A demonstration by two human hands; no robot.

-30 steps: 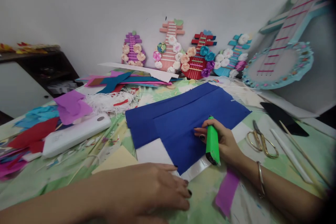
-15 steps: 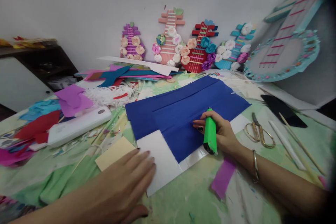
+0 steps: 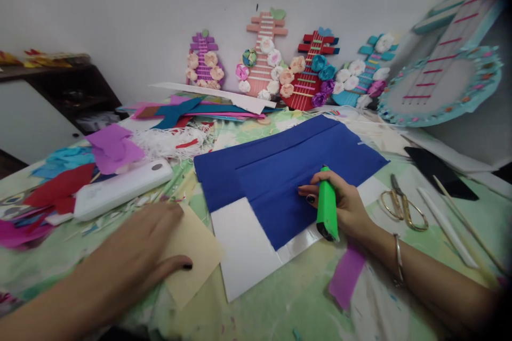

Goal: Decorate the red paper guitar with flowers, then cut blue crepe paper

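Note:
My right hand (image 3: 348, 208) is closed around a chunky green highlighter (image 3: 327, 205), its black end pointing down and toward me. It is over the lower right part of a dark blue sheet (image 3: 280, 170). That sheet lies on white card (image 3: 244, 256), which shows at the near corner and edges. My left hand (image 3: 148, 250) rests over the left part of a cream square of card (image 3: 196, 256), with the thumb apart from the fingers. The fingers are slightly blurred, and the hand hides the card's left side.
Gold-handled scissors (image 3: 404, 208), a white stick (image 3: 446, 229) and a black flat object (image 3: 440, 173) lie at right. A purple scrap (image 3: 347, 277) is near my right wrist. At left are a white elongated device (image 3: 124, 189), white string (image 3: 172, 144) and coloured scraps. Decorated paper guitars (image 3: 308, 74) stand along the wall.
My left hand has moved left from the white card onto the cream card, uncovering the white corner. My right hand still holds the highlighter in nearly the same place. The view has shifted slightly.

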